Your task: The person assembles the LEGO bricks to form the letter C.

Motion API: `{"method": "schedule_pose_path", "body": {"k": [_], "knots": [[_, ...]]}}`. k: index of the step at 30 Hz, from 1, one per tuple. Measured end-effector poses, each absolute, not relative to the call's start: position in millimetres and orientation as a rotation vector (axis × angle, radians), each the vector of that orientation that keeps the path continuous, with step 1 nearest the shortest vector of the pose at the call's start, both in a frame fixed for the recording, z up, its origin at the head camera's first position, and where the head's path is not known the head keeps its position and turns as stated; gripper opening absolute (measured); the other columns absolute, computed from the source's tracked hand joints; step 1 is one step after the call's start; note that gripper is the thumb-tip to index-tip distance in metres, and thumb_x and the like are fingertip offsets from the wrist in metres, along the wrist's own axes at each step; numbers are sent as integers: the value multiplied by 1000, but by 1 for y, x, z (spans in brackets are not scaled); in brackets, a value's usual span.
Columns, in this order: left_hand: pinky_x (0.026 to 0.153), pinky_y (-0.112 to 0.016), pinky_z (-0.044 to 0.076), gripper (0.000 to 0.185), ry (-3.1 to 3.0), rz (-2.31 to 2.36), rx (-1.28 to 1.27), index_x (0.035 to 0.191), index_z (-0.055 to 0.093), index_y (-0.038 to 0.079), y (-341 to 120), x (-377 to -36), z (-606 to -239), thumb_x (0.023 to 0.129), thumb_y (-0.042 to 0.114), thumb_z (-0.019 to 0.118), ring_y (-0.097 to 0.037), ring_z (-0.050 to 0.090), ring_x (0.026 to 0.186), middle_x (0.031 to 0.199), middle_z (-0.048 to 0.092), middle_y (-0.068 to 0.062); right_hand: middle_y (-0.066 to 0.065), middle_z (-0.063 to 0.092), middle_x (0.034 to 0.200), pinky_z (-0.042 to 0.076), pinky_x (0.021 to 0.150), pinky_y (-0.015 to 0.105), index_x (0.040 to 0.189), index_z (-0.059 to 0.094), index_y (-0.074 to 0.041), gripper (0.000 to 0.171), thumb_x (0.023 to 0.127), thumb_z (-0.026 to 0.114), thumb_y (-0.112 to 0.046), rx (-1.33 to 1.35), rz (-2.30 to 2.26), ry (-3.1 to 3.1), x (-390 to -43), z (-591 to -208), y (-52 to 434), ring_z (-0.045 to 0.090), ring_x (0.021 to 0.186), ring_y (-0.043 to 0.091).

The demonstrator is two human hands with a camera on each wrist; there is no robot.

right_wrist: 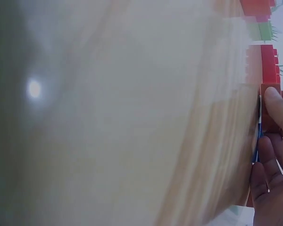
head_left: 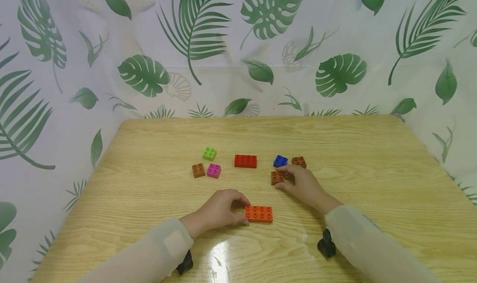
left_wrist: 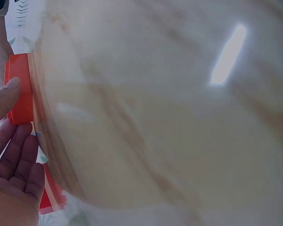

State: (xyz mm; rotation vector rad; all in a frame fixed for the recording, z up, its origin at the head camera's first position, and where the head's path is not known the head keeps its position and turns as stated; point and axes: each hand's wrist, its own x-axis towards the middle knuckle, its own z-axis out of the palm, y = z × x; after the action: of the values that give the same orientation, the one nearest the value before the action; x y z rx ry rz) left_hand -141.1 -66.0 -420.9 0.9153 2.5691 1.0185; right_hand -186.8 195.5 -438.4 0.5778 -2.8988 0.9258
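Note:
My left hand [head_left: 222, 209] holds an orange brick [head_left: 258, 214] by its left end, thumb at the near corner and index finger at the far one. In the left wrist view the thumb lies against the side of that orange brick [left_wrist: 22, 89]. Farther back and to the right, my right hand [head_left: 303, 185] pinches a small brown brick [head_left: 277, 177] between thumb and fingers. The right wrist view shows the thumb on the brown brick's side [right_wrist: 270, 110]. Just behind this hand sit a blue brick [head_left: 280, 161] and another brown brick [head_left: 299, 162].
A long red brick [head_left: 245, 161] lies at the middle back. To its left are a lime green brick [head_left: 209, 153], a magenta brick [head_left: 214, 170] and a brown brick [head_left: 198, 170]. The wooden table [head_left: 354, 150] meets a leaf-patterned cloth [head_left: 283, 88] at its back edge.

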Motion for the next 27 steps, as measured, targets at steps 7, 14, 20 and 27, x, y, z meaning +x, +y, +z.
{"method": "schedule_pose_path", "body": {"k": [7, 14, 20, 27], "knots": [[80, -20, 39, 38, 2568, 1022, 919, 96, 63, 16, -66, -141, -421, 64, 34, 74, -3, 51, 87, 91, 58, 12, 1, 57, 101, 45, 73, 35, 111, 57, -16, 46, 72, 65, -39, 541, 994, -2850, -178, -436, 199, 54, 87, 16], [79, -20, 39, 38, 2574, 1014, 925, 96, 63, 16, -66, -141, -421, 64, 34, 74, -3, 51, 87, 91, 58, 12, -8, 54, 100, 45, 68, 28, 108, 58, -22, 44, 70, 65, -43, 540, 1080, -2791, -163, -435, 202, 51, 83, 8], [79, -19, 40, 39, 2576, 1019, 931, 96, 63, 16, -66, -141, -422, 64, 34, 74, -3, 51, 86, 90, 58, 12, -12, 55, 99, 45, 68, 26, 106, 59, -22, 43, 69, 67, -42, 635, 1104, -2729, -146, -435, 198, 51, 83, 6], [79, -20, 39, 40, 2571, 1019, 920, 97, 63, 16, -66, -141, -421, 64, 35, 74, -3, 51, 87, 91, 58, 12, -18, 54, 97, 45, 68, 27, 103, 59, -26, 39, 69, 68, -41, 738, 1211, -2699, -132, -434, 194, 52, 83, 6]]}}
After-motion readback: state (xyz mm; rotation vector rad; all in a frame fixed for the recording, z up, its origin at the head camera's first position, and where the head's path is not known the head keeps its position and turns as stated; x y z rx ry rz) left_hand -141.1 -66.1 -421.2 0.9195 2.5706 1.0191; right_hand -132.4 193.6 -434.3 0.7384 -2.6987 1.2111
